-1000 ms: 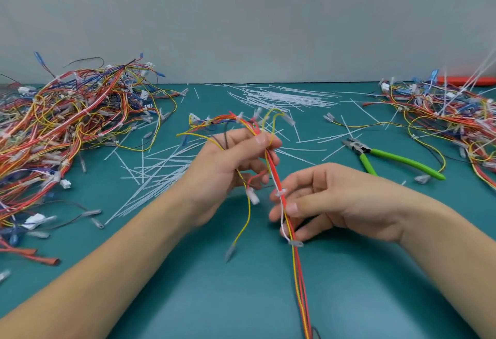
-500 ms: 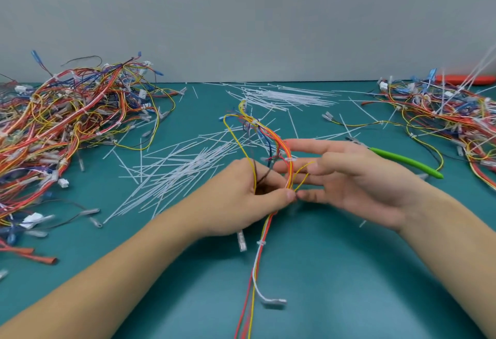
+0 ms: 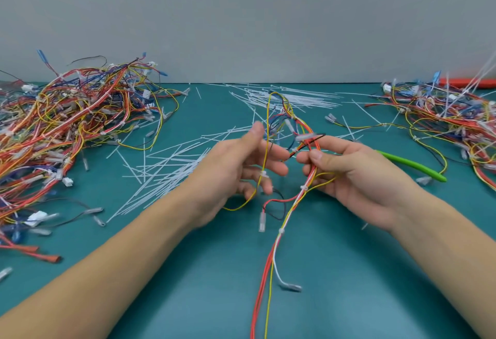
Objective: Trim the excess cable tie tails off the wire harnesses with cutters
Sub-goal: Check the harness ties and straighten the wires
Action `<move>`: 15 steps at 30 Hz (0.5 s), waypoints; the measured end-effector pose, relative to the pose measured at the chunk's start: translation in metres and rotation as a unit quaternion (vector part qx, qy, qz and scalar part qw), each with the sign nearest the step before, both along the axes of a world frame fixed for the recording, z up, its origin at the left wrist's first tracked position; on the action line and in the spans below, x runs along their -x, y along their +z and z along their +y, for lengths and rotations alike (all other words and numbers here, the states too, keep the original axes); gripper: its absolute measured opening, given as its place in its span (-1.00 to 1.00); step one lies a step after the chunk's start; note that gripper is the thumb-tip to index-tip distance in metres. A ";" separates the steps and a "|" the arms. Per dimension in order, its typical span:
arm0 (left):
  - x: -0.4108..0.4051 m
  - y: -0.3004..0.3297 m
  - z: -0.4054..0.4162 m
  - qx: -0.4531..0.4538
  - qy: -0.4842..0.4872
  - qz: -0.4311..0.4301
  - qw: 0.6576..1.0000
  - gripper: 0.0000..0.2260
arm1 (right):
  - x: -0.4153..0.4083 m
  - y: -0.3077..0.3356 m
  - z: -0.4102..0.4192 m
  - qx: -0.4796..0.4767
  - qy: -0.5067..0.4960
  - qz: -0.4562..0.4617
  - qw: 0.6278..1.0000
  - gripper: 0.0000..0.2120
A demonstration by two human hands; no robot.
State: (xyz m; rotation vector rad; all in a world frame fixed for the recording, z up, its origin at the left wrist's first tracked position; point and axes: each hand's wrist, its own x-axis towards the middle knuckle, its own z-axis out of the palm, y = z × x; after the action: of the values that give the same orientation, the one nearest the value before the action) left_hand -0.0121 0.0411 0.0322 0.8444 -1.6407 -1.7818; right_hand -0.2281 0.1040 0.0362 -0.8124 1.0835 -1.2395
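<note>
A wire harness (image 3: 279,236) of red, yellow and white wires hangs between my hands above the teal table (image 3: 349,285). My right hand (image 3: 357,175) pinches its bundle between thumb and fingers near the top. My left hand (image 3: 236,167) is spread loosely beside it, with a yellow wire running across its fingers. Small white cable ties sit on the bundle at several spots. The green-handled cutters (image 3: 413,165) lie on the table behind my right hand, mostly hidden by it.
A big heap of harnesses (image 3: 61,129) fills the left side, and another heap (image 3: 453,124) sits at the far right. Cut white tie tails (image 3: 163,175) litter the middle and back of the table. A grey wall stands behind.
My left hand has let go of the bundle and opened, drifting left. My right hand has closed on the wires, and the harness loop has risen higher.
</note>
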 end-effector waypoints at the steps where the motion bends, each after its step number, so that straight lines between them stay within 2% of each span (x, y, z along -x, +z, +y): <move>1: -0.001 0.000 -0.001 -0.019 -0.009 0.017 1.000 -0.56 | 0.001 0.000 0.000 -0.005 -0.002 -0.001 1.000 -0.80; 5: -0.004 -0.002 0.000 -0.033 -0.036 0.046 0.998 -0.74 | 0.003 -0.002 -0.002 -0.008 0.004 -0.003 1.000 -0.73; 8: -0.005 -0.002 0.002 -0.026 -0.065 0.055 0.996 -0.77 | 0.003 -0.003 -0.002 -0.020 0.003 -0.018 1.000 -0.81; 12: -0.005 -0.002 0.003 -0.010 -0.072 0.052 0.996 -0.76 | 0.003 -0.004 -0.002 -0.027 0.007 -0.008 1.000 -0.66; 15: -0.005 -0.002 0.002 -0.020 -0.061 0.060 0.996 -0.80 | 0.001 -0.003 -0.001 -0.024 0.005 -0.017 1.000 -0.76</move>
State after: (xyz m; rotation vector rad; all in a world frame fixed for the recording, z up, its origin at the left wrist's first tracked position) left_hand -0.0071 0.0434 0.0299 0.6542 -1.6134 -1.9158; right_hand -0.2289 0.1028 0.0335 -0.7566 1.0764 -1.2091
